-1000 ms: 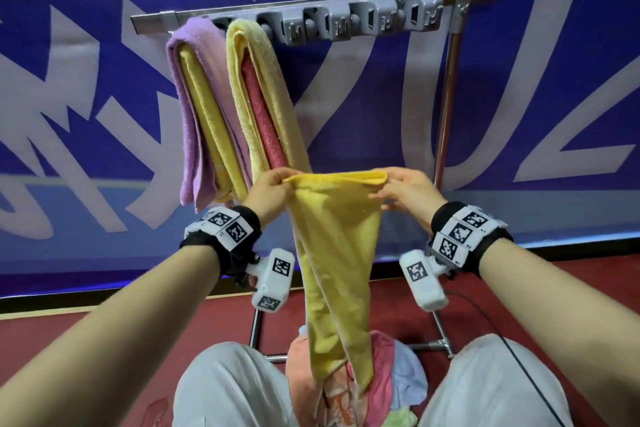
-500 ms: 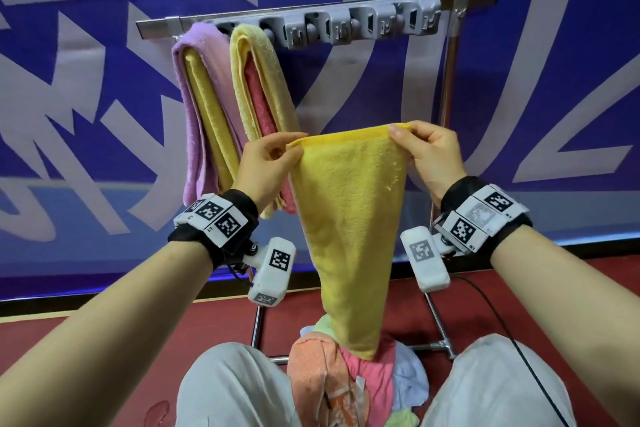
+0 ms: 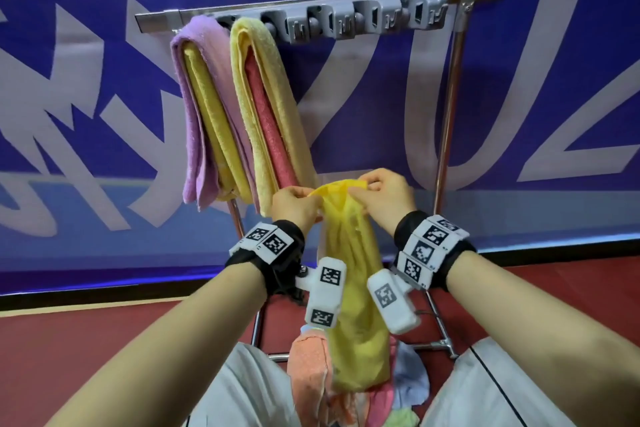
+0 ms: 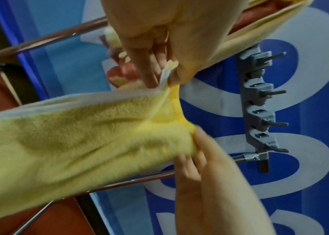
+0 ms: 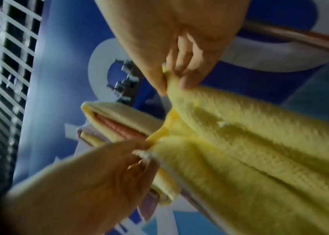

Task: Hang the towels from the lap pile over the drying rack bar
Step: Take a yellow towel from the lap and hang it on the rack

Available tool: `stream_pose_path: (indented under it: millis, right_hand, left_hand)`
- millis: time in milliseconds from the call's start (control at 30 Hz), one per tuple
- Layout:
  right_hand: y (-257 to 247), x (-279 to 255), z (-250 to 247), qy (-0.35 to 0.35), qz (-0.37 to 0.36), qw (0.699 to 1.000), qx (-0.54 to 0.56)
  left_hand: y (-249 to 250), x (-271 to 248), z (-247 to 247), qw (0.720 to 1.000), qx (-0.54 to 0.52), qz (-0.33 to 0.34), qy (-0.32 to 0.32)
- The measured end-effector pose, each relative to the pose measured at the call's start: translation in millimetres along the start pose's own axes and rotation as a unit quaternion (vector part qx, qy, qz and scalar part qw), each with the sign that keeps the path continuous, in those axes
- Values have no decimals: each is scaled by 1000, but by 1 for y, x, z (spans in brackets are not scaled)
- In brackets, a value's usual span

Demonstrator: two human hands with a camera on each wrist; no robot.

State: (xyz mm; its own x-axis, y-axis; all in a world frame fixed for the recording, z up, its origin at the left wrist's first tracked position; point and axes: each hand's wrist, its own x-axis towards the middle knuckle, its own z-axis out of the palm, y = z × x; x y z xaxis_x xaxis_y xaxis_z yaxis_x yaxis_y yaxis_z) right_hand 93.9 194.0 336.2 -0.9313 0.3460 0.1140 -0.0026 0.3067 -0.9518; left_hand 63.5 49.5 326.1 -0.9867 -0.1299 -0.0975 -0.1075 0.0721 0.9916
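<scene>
A: What are the hands doing?

B: The left hand (image 3: 294, 204) and right hand (image 3: 381, 198) sit close together, each pinching the top edge of a yellow towel (image 3: 356, 305), so the edge bunches between them.

A: How exactly do the fingers grip?

B: Thumb against fingers, it seems; the wrist views are blurred.

A: And the rest of the towel?

B: It hangs down between the wrists, its lower end reaching the lap pile (image 3: 311, 367).

A: And beyond?

B: The rack bar (image 3: 156, 19) is well above the hands. Two folded bundles hang over its left part: a purple towel (image 3: 194, 107) around a yellow one, and a pale yellow towel (image 3: 252, 87) around a pink one.
</scene>
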Motion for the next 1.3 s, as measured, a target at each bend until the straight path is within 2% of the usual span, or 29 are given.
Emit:
stream_pose_path:
  millis: [67,233,433,600,667,767,833,900,933,1033,1133,1233,1300]
  right_hand:
    - [-1,-8,12,-56,4,998,-4]
    - [-1,-16,18,-91,11,995,26]
    - [7,-18,17,-77,8,997,19]
    - [13,-18,17,-49,-40,997,-44]
    - [12,-20,16,-78,-48,994,-68]
    - [8,-24,12,-157,-52,984,-63]
    - [6,-22,6,-151,-48,984,-81]
    - [7,-15,1,-118,-85,976,-161]
    - [9,-12,-1,-126,-105,966,-198]
    - [13,-8,-1,-205,-116,932,-275]
    - [13,-8,-4,-244,-128,905,-325]
    - [12,-6,-8,-202,-152,919,-303]
    - [12,-6,-8,-204,-157,912,-319]
  left_hand:
    - [-6,-4,7,1000,-2,-4,-19]
    - [-10,-7,7,997,-39,-30,-51]
    - [-13,-12,1,996,-35,4,-84]
    - [-15,-12,4,996,-10,21,-81]
    - [-15,-13,4,996,28,40,-69]
    - [-20,-10,-1,989,113,65,-64]
    - [-19,-9,-5,981,156,82,-82]
    - [-19,-7,-11,963,218,120,-103]
    - [-19,-8,-13,953,244,139,-117]
    - [-16,-12,-18,923,305,181,-147]
    - [-16,-14,-20,912,322,200,-155]
    - [-17,-11,-22,918,310,195,-151]
    - [-16,-10,-21,922,299,195,-150]
